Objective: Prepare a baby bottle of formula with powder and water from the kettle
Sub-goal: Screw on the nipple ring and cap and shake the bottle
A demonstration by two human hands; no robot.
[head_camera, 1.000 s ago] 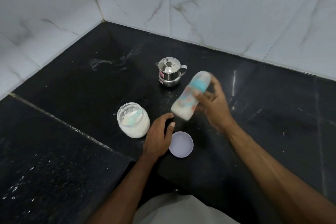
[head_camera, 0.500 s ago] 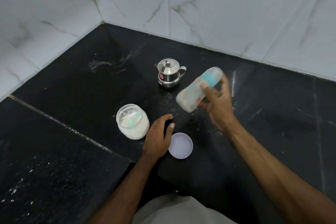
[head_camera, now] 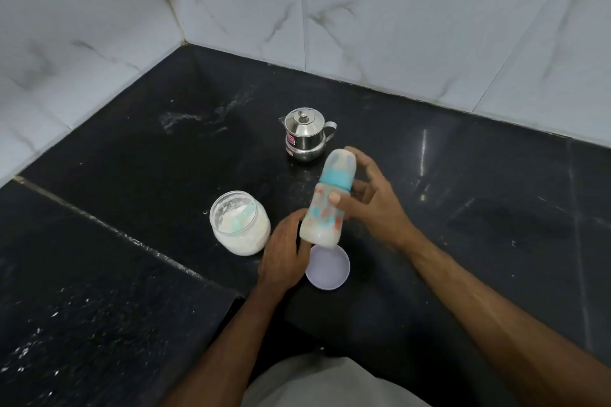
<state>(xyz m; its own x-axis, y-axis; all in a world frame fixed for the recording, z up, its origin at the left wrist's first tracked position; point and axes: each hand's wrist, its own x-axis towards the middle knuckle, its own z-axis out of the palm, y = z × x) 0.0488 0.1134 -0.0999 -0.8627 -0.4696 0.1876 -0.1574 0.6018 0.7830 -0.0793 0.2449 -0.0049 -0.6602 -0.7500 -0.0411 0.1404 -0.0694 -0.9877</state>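
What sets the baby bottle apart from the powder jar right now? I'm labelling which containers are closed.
The baby bottle is capped with a teal collar, while the powder jar stands open, its lid off. The bottle is tall, narrow and held tilted off the counter in the right hand; the jar is squat and sits upright on the counter. Both are see-through with white contents.

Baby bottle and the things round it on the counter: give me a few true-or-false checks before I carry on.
1. The right hand holds the baby bottle. True.
2. The bottle has no cap on. False: a blue collar and clear cap are fitted.
3. The powder jar is open, a scoop inside it. True.
4. The kettle lies on its side. False: it stands upright, lid on.
5. The left hand grips the round lid. False: it rests beside the lid, by the bottle's base.
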